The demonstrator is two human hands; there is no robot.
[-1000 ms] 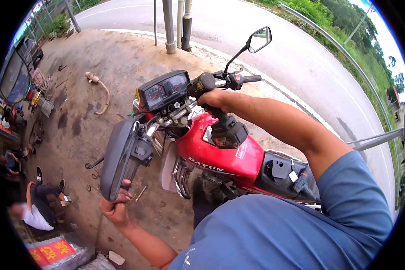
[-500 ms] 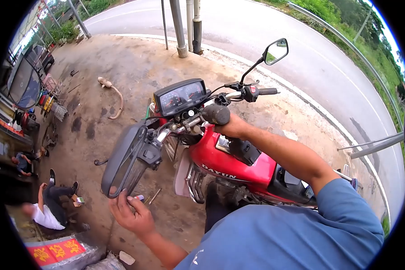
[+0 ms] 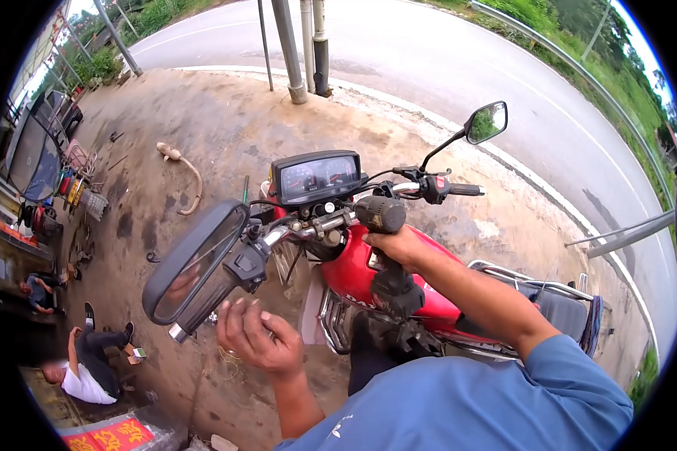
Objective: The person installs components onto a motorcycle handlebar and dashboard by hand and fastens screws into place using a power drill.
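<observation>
My right hand (image 3: 395,246) is wrapped around the grip of a black cordless impact driver (image 3: 381,214), above the red fuel tank (image 3: 344,269) of a motorcycle. The driver's head is near the handlebar clamp, and its battery hangs below my wrist. My left hand (image 3: 262,338) is raised beside the left handlebar grip (image 3: 207,299), apart from it, with fingers curled toward the thumb. Anything small between those fingers is hidden. The black left mirror (image 3: 195,259) hangs over the left grip, its glass reflecting fingers. The right mirror (image 3: 487,122) stands upright on its stem.
The instrument cluster (image 3: 316,177) sits ahead of the handlebar. An exhaust pipe (image 3: 192,174) lies on the stained concrete. At left, a person in a white shirt (image 3: 90,379) sits low, and another person (image 3: 39,292) is farther back. Posts (image 3: 292,60) stand by the road.
My left hand has come away from the left mirror's lower edge, toward me, and its fingers have curled. The mirror is turned differently, showing more glass. My right hand still grips the driver.
</observation>
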